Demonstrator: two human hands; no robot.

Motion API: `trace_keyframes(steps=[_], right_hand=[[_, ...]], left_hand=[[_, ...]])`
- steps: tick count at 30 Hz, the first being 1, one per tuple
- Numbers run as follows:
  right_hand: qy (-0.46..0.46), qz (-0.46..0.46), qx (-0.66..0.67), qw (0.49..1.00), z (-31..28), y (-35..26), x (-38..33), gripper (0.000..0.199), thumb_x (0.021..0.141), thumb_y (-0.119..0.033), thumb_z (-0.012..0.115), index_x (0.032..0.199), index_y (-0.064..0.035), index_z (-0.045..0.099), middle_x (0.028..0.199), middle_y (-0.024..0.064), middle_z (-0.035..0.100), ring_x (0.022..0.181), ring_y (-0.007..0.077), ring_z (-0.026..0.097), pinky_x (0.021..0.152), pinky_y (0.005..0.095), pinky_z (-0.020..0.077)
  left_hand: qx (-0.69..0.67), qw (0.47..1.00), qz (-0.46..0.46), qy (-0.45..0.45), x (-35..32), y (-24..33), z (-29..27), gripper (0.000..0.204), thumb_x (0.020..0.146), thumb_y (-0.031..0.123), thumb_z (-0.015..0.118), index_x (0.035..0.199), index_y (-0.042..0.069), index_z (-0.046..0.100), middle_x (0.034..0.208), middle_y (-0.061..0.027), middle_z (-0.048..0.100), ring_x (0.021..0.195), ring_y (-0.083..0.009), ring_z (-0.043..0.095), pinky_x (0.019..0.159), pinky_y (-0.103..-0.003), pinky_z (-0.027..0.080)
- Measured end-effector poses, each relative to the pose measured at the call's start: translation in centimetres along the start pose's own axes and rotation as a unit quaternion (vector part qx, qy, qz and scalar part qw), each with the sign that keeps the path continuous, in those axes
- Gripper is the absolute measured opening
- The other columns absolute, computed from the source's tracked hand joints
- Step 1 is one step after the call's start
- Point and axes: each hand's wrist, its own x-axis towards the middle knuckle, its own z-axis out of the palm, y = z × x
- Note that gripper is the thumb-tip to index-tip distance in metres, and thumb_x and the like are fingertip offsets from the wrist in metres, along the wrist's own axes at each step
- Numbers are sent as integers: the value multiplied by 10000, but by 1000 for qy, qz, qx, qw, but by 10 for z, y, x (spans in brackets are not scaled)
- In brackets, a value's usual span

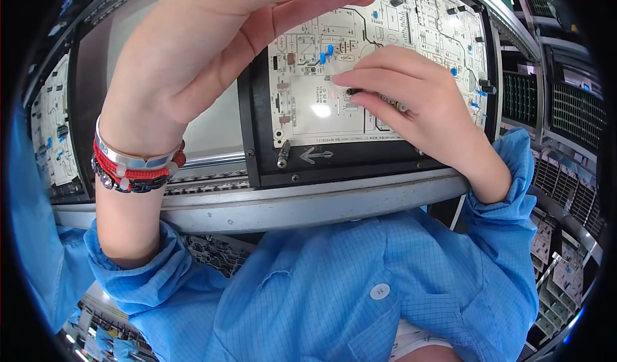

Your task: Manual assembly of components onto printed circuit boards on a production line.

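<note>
A white printed circuit board [302, 121] sits in a black carrier frame [257, 162] in front of me. My right hand [418, 98] is over its middle. Thumb and forefinger are closed on a small black component [352, 92], close above the board; whether it touches the board I cannot tell. Higher up, my left hand [212, 47] reaches across the board's far left part with fingers stretched out, partly cut off by the top edge. Nothing shows in it. Two blue disc capacitors [326, 54] stand on the board between my hands.
A metal conveyor rail [308, 209] runs along the near side. To the left, another populated board [54, 130] lies in a dark frame, beside a blue sleeve [38, 233]. Black slotted racks [575, 121] stand at the right, with more boards [565, 269] below them.
</note>
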Motion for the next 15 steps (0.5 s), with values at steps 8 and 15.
trace_keyframes(steps=[8, 15], right_hand=[[0, -18, -35, 999, 2, 0, -3, 132, 765, -24, 704, 887, -21, 653, 904, 85, 619, 833, 247, 618, 705, 320, 512], [-10, -62, -92, 994, -5, 0, -6, 201, 770, -32, 697, 969, -28, 670, 909, 89, 627, 839, 255, 615, 697, 328, 502]], left_hand=[[15, 1000, 8, 13, 1, -2, 1, 243, 883, 12, 610, 1113, -64, 634, 1072, -179, 667, 1034, -212, 646, 930, -256, 512], [135, 984, 115, 3, 15, -5, -14, 268, 903, 32, 574, 1157, -43, 614, 1129, -165, 647, 1042, -195, 638, 942, -258, 498]])
